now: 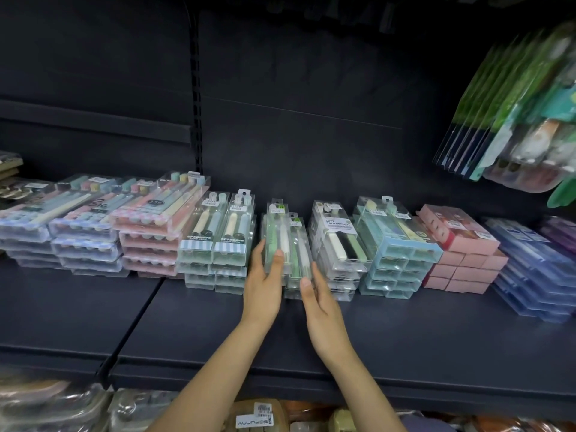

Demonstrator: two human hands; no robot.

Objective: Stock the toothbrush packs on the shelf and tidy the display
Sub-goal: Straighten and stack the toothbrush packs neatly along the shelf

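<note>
1. Head view looks down on a dark shelf (389,332) with a row of stacked toothbrush packs along its back.
2. Your left hand (265,285) wraps the near end of the clear green toothbrush pack (277,235) topping the middle stack — thumb on its left edge, fingers over the front.
3. Your right hand (321,310) is open and flat, fingers straight, pressed against the right side of that stack's lower packs (296,275); it grips nothing.
4. Striped mint packs (218,241) sit just left of the stack, white "Soft Toothbrush" packs (338,241) just right.
5. Pink boxes (461,244) lie further right — hanging green packets (511,107) above them are blurred.
</note>
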